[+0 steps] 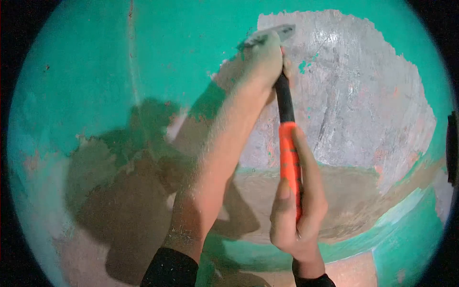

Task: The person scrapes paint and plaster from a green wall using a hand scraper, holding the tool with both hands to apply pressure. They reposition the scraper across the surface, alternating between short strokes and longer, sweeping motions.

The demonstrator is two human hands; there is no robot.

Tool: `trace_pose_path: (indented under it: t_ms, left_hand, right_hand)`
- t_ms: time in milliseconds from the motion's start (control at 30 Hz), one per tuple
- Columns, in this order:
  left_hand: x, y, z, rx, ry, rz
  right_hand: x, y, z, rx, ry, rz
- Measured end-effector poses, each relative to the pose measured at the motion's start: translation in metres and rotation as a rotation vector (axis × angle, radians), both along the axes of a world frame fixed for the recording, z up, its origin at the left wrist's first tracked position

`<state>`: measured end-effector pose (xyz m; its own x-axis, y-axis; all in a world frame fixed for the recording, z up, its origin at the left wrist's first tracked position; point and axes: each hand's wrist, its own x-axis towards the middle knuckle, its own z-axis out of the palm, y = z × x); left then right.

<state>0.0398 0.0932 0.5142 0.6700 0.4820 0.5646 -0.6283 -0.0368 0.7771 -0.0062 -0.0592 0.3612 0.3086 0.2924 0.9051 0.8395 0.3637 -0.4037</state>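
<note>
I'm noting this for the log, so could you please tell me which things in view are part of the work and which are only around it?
In use:
left hand
right hand
orange-handled scraper
bare scraped patch

Only around:
green painted wall
dark object at the right edge

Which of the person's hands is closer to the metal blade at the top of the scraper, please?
The left hand. It presses right against the metal blade at the wall. The right hand sits far down the tool, wrapped around the orange grip, well below the blade.
</note>
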Motion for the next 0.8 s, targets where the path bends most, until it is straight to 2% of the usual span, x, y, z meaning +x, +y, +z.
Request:
trace_pose_path:
  t_ms: [267, 367, 400, 500, 600, 733, 767, 800]
  left_hand:
    - [-0.004, -0.011, 0.007, 0.028, 0.122, 0.106]
    - [-0.001, -0.005, 0.008, 0.01, 0.018, 0.025]
    - [0.0, -0.003, 0.006, 0.007, -0.011, 0.001]
    - [-0.002, -0.002, 0.003, 0.066, -0.009, -0.029]
    - [-0.002, -0.007, 0.021, 0.019, -0.027, -0.007]
    - [-0.001, -0.008, -0.001, 0.02, 0.083, -0.016]
    - [0.003, -0.011, 0.009, -0.007, 0.059, 0.077]
    - [0.0, -0.008, 0.014, 0.001, 0.022, 0.068]
  right_hand:
    - [-0.003, -0.004, 0.006, 0.0, 0.038, 0.036]
    - [-0.005, -0.004, 0.015, 0.005, 0.109, 0.089]
    - [-0.004, -0.002, 0.002, 0.03, 0.101, 0.093]
    - [0.003, 0.006, 0.01, 0.076, 0.027, 0.067]
    - [0.002, 0.001, 0.02, 0.045, 0.077, 0.099]
    - [-0.001, 0.001, 0.003, 0.066, 0.096, 0.091]
    - [-0.001, 0.002, 0.004, 0.072, 0.094, 0.088]
    - [-0.002, 0.002, 0.015, 0.057, 0.111, 0.095]
